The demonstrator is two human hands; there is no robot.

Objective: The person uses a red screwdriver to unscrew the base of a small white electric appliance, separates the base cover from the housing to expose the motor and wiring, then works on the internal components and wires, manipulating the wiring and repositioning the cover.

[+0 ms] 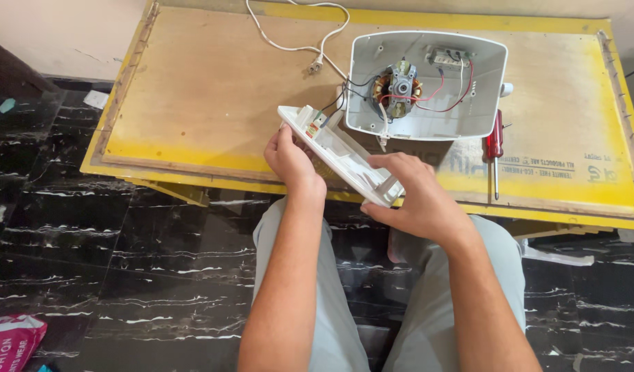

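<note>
Both forearms enter from the bottom edge over grey-trousered legs, and each hand is closed on one white plastic cover panel (pixel 341 155). Left hand (pixel 289 160) grips the panel's upper-left end, fingers wrapped around its edge; right hand (pixel 413 196) holds the lower-right end, thumb on top and fingers curled beneath. Panel's long axis runs diagonally, from upper left down to lower right, with its inner face turned up toward the camera and a small switch block with coloured contacts near the upper-left end. It is held tilted above the near edge of the wooden board (pixel 213 89), just in front of the open housing (pixel 427 86). Thin wires run from the panel's upper end toward that housing. One housing is present: a white, rounded-rectangular shell lying open side up on the board. Inside it sit one motor (pixel 398 88) with copper windings at left centre, one small terminal block near the far wall, and red, black and white leads linking them. To the right of the housing, touching or just beside its corner, lies one screwdriver (pixel 494 146) with a red handle, shaft pointing toward the near edge. Beyond the housing's left side, one white power cord (pixel 299 47) loops across the board, its plug lying near the housing. Board has a yellow border and rests over a black marbled floor (pixel 69 241).
</note>
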